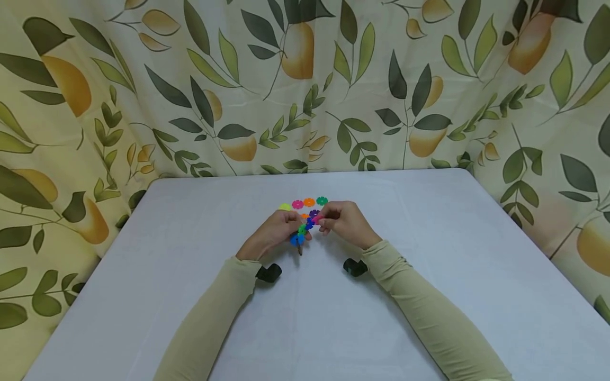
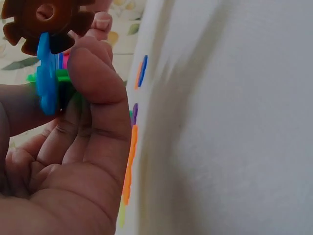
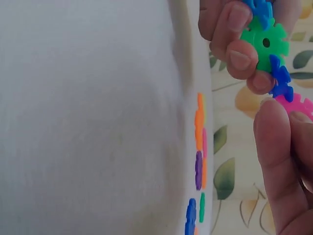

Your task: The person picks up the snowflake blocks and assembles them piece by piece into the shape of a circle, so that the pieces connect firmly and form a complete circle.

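Observation:
Between the hands, above the white table, is a chain of notched plastic disks. It runs from a brown disk (image 2: 46, 22) through a light blue disk (image 2: 47, 81) and a green disk (image 3: 268, 41) to a dark blue disk (image 3: 281, 81). My left hand (image 1: 276, 231) pinches the chain at the green disk. A pink disk (image 3: 296, 105) is pinched by thumb and finger of my right hand (image 1: 351, 222). The pink disk meets the dark blue one's edge; whether they are locked together I cannot tell.
Loose disks lie flat just beyond the hands: yellow (image 1: 285, 207), pink (image 1: 297, 204), orange (image 1: 309, 202), green (image 1: 322, 200) and others partly hidden. The white table (image 1: 305, 328) ends at a leaf-patterned curtain (image 1: 305, 106). Black devices (image 1: 270, 273) sit at both wrists.

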Demonstrator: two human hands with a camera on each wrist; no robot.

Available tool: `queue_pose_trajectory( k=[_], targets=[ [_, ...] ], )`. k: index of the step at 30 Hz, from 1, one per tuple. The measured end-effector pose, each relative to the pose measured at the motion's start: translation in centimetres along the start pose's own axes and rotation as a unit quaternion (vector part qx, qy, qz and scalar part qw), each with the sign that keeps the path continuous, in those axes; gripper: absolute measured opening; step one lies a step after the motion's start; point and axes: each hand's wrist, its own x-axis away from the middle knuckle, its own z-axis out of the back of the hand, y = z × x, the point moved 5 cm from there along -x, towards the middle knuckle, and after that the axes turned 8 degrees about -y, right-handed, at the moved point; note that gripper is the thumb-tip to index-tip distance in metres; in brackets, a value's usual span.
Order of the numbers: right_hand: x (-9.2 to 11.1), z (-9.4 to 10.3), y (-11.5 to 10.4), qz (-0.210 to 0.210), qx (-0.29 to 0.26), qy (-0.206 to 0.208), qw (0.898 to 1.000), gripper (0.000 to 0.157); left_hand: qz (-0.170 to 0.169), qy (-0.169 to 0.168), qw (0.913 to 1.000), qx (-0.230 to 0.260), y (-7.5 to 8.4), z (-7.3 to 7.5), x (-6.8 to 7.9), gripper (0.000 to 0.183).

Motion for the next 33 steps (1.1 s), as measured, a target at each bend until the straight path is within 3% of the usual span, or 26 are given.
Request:
queue_pose_trajectory(
  k=[9,15,23,28,33],
  targets=[
    [-0.3,-0.2,0.3,0.003,-0.008,0.016,1.0,0.007,-0.018,-0.001,0.9998,0.008,0.0,0.4,0.2,0.026],
    [-0.5,0.4,-0.5,0.01,0.011,0.019,1.0,0.014,-0.024,0.012,0.9996,0.009,0.7,1.6,0.7,0.028],
    [-0.3,1.8,0.3,-0.044,0.096,0.069,0.992,0.02,-0.007,0.041,0.999,0.015,0.7,2.6,0.6,0.028],
    [-0.3,1.9,1.7,-0.086,0.152,0.045,0.984,0.024,0.009,0.034,0.9993,-0.012,0.4,2.4,0.0,0.023],
    [-0.3,1.9,3.3,-0.139,0.186,-0.009,0.973,0.032,0.019,0.017,0.9997,-0.001,0.3,1.8,-0.2,0.02]
  ],
)
